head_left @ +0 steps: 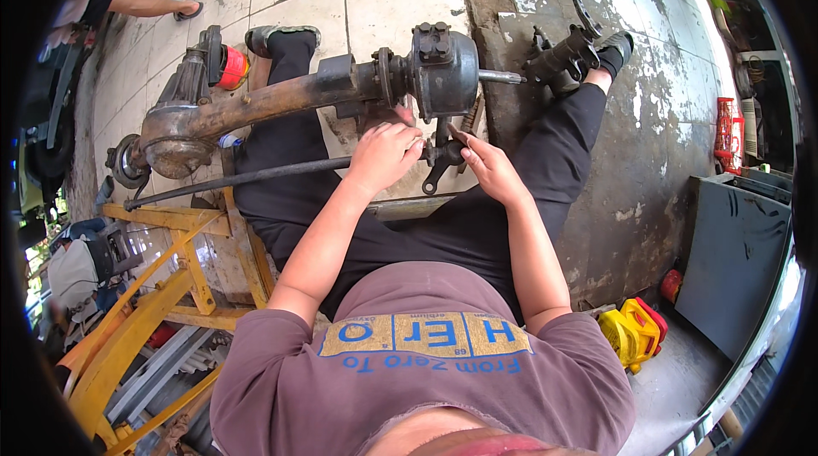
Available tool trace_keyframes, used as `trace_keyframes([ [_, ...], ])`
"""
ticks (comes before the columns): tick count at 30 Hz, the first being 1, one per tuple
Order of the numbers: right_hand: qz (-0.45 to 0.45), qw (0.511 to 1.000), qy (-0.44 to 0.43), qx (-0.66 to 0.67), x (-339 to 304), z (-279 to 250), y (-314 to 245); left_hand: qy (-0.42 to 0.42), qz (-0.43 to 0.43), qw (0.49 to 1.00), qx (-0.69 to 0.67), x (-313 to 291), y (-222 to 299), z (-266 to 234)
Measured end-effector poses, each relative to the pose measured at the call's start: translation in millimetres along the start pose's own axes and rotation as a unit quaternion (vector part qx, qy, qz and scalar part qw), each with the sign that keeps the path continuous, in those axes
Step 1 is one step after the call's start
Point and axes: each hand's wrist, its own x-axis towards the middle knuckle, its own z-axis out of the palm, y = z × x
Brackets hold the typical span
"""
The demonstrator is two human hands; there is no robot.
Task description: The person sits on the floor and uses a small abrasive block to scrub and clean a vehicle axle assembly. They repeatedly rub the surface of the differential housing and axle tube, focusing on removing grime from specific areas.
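A rusty vehicle axle (281, 104) lies across in front of me, between my spread legs. At its left is the bulging differential housing (177, 145); at its right, a black drum-shaped hub (452, 72) with a shaft stub (501, 77). Below the axle runs a long dark tie rod (256, 175). My left hand (388, 153) is closed just under the hub, fingers curled by the rod's right end. My right hand (494, 170) is closed at the other side of a dark steering arm (436, 173) with a ring end. What the fingers grip is mostly hidden.
A dark metal part (562, 55) stands near my right foot. A yellow metal frame (183, 285) is at my left, a yellow and red container (632, 332) at my right. A grey cabinet (737, 260) stands farther right. Another person's legs (162, 0) show far left.
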Motion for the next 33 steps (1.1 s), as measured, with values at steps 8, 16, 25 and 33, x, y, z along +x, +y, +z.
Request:
trace_keyframes([
  [8,0.097,0.994,-0.03,0.049,9.8,1.3,14.3,0.018,-0.014,1.0,-0.002,5.5,-0.3,3.5],
  [16,-0.029,0.999,-0.005,0.041,5.3,-2.7,4.0,0.013,-0.034,0.999,-0.005,5.2,4.3,0.4],
  [25,-0.042,0.989,-0.014,0.143,7.8,-4.1,1.8,0.018,-0.045,0.999,0.007,6.8,3.7,3.9],
  [33,0.012,0.997,-0.005,0.08,7.9,-0.1,5.0,0.028,-0.029,0.999,0.009,3.7,-0.8,8.8],
])
